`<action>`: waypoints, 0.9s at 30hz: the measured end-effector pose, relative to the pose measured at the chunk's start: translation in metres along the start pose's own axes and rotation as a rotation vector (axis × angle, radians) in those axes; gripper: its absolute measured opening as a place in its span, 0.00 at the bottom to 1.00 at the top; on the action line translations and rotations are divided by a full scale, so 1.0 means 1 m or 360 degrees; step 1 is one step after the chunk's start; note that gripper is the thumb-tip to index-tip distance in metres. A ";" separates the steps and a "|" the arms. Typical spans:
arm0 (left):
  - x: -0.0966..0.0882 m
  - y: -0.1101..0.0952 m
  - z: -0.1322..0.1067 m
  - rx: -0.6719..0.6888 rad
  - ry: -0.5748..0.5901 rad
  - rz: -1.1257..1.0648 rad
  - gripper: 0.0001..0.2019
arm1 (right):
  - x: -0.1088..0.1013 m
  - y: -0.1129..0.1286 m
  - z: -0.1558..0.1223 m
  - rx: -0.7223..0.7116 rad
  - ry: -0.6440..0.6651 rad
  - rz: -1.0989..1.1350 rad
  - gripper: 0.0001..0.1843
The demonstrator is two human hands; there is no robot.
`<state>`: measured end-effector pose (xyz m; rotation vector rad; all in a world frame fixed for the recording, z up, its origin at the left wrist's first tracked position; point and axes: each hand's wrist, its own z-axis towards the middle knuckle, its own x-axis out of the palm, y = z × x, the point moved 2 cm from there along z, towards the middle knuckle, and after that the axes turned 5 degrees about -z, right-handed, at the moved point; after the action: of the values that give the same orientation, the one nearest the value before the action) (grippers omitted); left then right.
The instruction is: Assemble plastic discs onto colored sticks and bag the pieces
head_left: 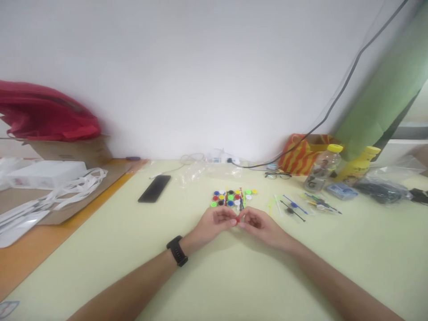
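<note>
My left hand (219, 221) is closed in a pinch on a small red plastic piece (237, 220). From the other side, the thumb and forefinger of my right hand (259, 226) also grip it. Fingertips cover much of the piece, so its exact shape is hidden. Just beyond my hands lie several small round plastic discs (221, 197) in rows, coloured blue, white, black, yellow, red and green. Thin coloured sticks (241, 196) lie among them, partly behind my fingers. To the right of my right hand are a blue stick (296, 205) and a black stick (292, 211), each with a round piece on it.
More coloured sticks (323, 204) lie farther right. A black phone (154, 188) rests at the left. Glasses (278, 175), a clear bottle (323, 169), a yellow bottle (359, 167) and plastic bags (381, 185) stand or lie at the back right. A cable (344, 84) hangs across the wall.
</note>
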<state>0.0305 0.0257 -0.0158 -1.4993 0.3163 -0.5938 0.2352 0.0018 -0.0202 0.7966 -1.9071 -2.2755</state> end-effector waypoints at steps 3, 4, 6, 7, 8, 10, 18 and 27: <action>-0.002 0.002 0.000 0.0012 -0.0022 0.0003 0.13 | -0.002 0.002 -0.002 -0.0009 -0.0079 0.0086 0.28; -0.002 0.003 0.000 0.0016 -0.0026 0.0003 0.13 | -0.003 0.003 -0.002 0.0000 -0.0110 0.0130 0.31; -0.002 0.004 0.000 0.0019 -0.0027 0.0000 0.13 | -0.003 0.003 -0.004 0.0035 -0.0169 0.0206 0.38; -0.003 0.004 0.000 0.0022 -0.0033 -0.0004 0.13 | -0.004 0.003 -0.004 0.0056 -0.0201 0.0238 0.41; -0.003 0.004 0.001 0.0031 -0.0045 -0.0008 0.13 | -0.004 0.003 -0.004 0.0076 -0.0235 0.0269 0.42; -0.003 0.003 0.001 0.0045 -0.0077 0.0001 0.13 | -0.003 0.003 -0.004 0.0148 -0.0217 0.0326 0.33; -0.002 -0.004 0.003 0.0068 -0.0267 0.0054 0.14 | -0.011 0.011 -0.006 0.0180 0.0040 0.0505 0.31; -0.001 0.001 0.001 0.0050 -0.0033 0.0095 0.12 | 0.000 0.006 0.000 0.0028 0.0000 0.0161 0.22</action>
<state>0.0300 0.0268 -0.0164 -1.4602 0.3333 -0.5334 0.2336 0.0005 -0.0147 0.6848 -1.9233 -2.2032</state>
